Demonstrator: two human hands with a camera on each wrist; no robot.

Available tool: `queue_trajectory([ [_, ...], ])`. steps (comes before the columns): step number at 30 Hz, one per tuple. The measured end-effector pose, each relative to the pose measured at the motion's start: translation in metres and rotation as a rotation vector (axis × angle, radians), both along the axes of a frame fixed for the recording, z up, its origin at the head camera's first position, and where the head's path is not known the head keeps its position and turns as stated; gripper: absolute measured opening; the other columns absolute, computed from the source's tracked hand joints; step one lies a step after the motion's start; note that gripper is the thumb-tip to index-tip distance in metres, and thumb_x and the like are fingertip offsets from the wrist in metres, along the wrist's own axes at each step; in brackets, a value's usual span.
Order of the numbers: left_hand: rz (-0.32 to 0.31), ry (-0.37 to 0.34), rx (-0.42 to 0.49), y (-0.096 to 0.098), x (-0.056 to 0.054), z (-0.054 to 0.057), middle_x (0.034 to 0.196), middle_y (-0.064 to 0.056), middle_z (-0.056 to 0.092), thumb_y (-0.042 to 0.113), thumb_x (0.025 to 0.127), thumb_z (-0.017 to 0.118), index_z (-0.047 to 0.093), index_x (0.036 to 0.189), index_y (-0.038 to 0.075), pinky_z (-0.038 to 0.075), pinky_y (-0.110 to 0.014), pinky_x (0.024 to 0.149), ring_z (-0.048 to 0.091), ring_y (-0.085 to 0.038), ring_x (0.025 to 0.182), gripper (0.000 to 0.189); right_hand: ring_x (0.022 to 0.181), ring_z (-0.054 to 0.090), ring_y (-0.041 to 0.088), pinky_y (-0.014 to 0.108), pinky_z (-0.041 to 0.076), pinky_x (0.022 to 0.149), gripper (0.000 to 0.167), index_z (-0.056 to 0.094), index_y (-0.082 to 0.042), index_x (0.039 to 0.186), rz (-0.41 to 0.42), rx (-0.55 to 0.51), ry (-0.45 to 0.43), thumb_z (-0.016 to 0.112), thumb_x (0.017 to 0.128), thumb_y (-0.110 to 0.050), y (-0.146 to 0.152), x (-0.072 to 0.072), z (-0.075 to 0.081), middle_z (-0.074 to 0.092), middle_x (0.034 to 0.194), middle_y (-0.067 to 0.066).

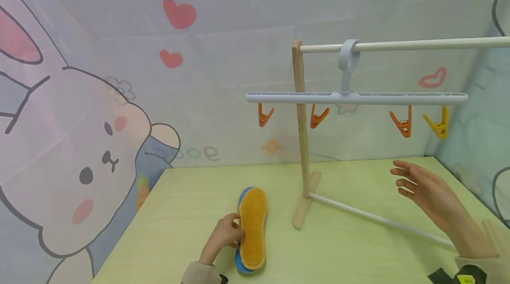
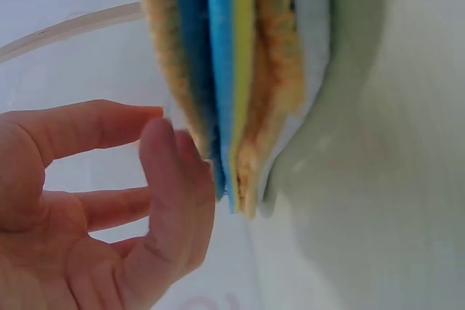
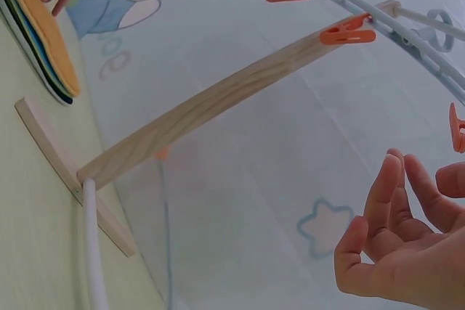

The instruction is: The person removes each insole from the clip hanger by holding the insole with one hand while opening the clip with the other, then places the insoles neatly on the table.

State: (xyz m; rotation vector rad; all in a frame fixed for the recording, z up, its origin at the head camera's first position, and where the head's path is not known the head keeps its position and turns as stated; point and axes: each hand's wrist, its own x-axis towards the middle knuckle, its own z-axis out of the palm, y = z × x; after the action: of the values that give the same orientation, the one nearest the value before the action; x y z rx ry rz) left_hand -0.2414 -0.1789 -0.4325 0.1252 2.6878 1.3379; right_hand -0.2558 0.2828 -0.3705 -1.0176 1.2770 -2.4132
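A stack of shoe insoles (image 1: 253, 226) lies on the table, a fuzzy orange one on top with blue edges showing beneath. From the side, the left wrist view shows blue, yellow, orange and grey layers (image 2: 240, 70). My left hand (image 1: 226, 232) is at the left edge of the stack, its fingers loosely bent and fingertips right beside the layers. Raised over the table's right side, my right hand (image 1: 430, 195) holds nothing, fingers relaxed and apart. Above it, a white hanger (image 1: 374, 98) carries three orange clips (image 1: 403, 125) and a yellow clip (image 1: 440, 124).
The hanger hooks over a white rod (image 1: 418, 45) on a wooden stand. Its upright post (image 1: 302, 142) meets a wooden foot (image 1: 306, 202) right of the insoles, and a lower white bar (image 1: 378, 218) runs toward the right arm. A printed cloth backdrop (image 1: 239, 32) stands behind the table.
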Motion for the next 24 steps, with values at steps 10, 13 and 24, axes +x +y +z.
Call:
queue_trajectory([
  [10,-0.015,0.294,-0.016,0.009,-0.001,0.015,0.098,-0.023,0.058,0.008,0.085,0.054,0.047,0.120,-0.007,0.049,-0.026,0.057,0.059,-0.025,0.076,0.039,0.091,0.059,0.005,0.016,0.046,0.080,0.037,0.042,-0.002,0.130,-0.348,0.280,0.091,0.023,0.098,-0.005,-0.016,0.010,0.001,0.061,0.112,-0.007],
  [13,-0.006,0.374,-0.002,0.014,-0.004,0.019,0.102,-0.024,0.057,0.008,0.086,0.054,0.049,0.118,-0.004,0.050,-0.032,0.067,0.057,-0.030,0.085,0.035,0.090,0.059,0.005,0.015,0.046,0.079,0.035,0.041,0.001,0.129,-0.424,0.335,0.104,0.027,0.097,-0.007,-0.021,0.012,0.001,0.061,0.110,-0.008],
  [24,0.071,0.568,0.058,0.029,-0.006,0.029,0.106,-0.018,0.060,0.013,0.089,0.052,0.054,0.114,-0.001,0.049,-0.035,0.070,0.056,-0.033,0.093,0.028,0.098,0.058,0.002,0.014,0.045,0.077,0.034,0.043,0.003,0.126,-0.553,0.459,0.196,0.030,0.097,-0.009,-0.033,0.013,0.001,0.061,0.109,-0.012],
])
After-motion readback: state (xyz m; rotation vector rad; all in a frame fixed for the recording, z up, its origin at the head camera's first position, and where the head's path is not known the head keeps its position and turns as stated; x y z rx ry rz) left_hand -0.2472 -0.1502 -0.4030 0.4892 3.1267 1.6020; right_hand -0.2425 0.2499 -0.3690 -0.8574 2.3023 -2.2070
